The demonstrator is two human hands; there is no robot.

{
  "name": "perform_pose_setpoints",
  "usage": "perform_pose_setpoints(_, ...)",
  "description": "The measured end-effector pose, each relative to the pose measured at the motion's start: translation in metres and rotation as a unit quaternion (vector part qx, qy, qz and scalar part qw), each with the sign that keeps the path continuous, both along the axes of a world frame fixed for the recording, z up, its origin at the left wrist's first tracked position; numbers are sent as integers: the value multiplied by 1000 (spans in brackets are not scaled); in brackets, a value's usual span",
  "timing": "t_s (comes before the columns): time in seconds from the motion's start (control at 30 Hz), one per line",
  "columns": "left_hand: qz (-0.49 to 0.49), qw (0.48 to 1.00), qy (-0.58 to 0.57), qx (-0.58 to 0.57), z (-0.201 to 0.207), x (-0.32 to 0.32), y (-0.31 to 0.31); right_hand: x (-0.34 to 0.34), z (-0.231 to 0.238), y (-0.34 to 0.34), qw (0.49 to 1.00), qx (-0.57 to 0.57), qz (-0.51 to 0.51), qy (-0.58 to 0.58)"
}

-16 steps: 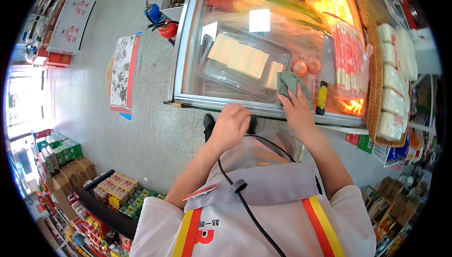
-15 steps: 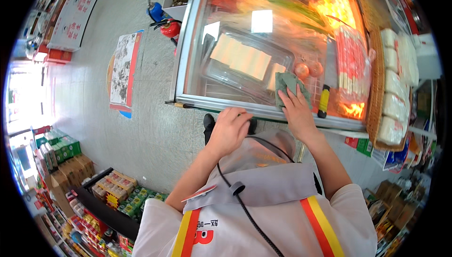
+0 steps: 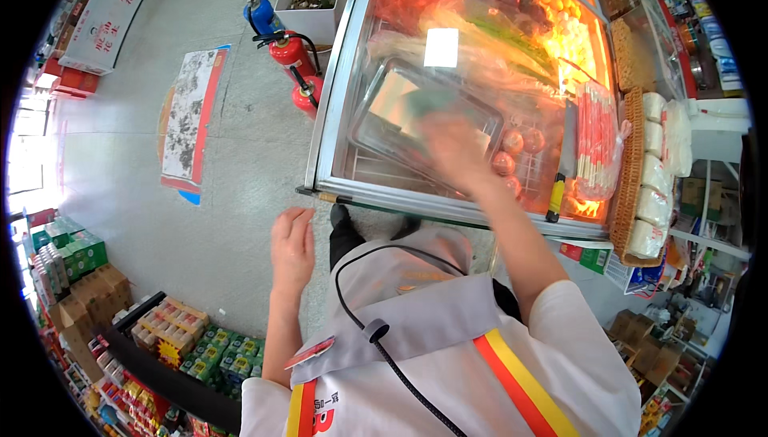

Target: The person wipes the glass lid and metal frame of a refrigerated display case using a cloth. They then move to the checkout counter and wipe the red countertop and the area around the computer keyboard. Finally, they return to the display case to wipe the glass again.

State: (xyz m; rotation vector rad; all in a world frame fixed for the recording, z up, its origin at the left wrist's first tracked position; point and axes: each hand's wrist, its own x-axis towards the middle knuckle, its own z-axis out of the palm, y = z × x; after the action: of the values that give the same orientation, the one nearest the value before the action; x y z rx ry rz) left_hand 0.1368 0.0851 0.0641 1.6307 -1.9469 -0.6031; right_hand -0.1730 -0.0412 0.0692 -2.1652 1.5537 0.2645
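My right hand [image 3: 454,149] is smeared by motion over the glass top of a metal-framed display case. Under its fingers a green cloth [image 3: 428,107] lies pressed to the glass. Beneath the glass, partly covered by that hand, a clear plastic tray [image 3: 364,126] holds pale slabs [image 3: 390,94] that look like tofu. Round onions [image 3: 512,142] sit beside the tray. To the right of the hand rests a knife with a yellow and black handle [image 3: 555,198]. My left hand [image 3: 293,246] hangs off the case's near left corner, fingers loosely stretched, holding nothing.
A wicker basket [image 3: 627,197] of white packages lines the case's right side, beside a bag of red-and-white sticks [image 3: 596,141]. Fire extinguishers [image 3: 290,54] and a planter [image 3: 320,25] stand left of the case. Stacked cartons [image 3: 96,289] are at lower left.
My right hand has swept the cloth left and farther away across the glass. My left hand has moved left and down from the case's front edge. The view has shifted slightly.
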Motion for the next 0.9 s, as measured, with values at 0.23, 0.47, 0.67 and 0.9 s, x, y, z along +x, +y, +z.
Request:
perform_pose_setpoints(0.23,-92,993,38,-61,-16,-6,-57,-79,-26,-30,897,-115,-426,-17)
perform_pose_setpoints(0.47,-145,985,84,-33,-37,-69,-101,47,-24,30,988,-158,-3,0)
perform_pose_setpoints(0.67,-106,994,-12,-19,-40,-91,-99,-137,-43,-50,903,-298,-187,246)
perform_pose_setpoints(0.9,-54,997,-58,-16,-45,-91,-98,41,-47,-35,978,-184,5,-96)
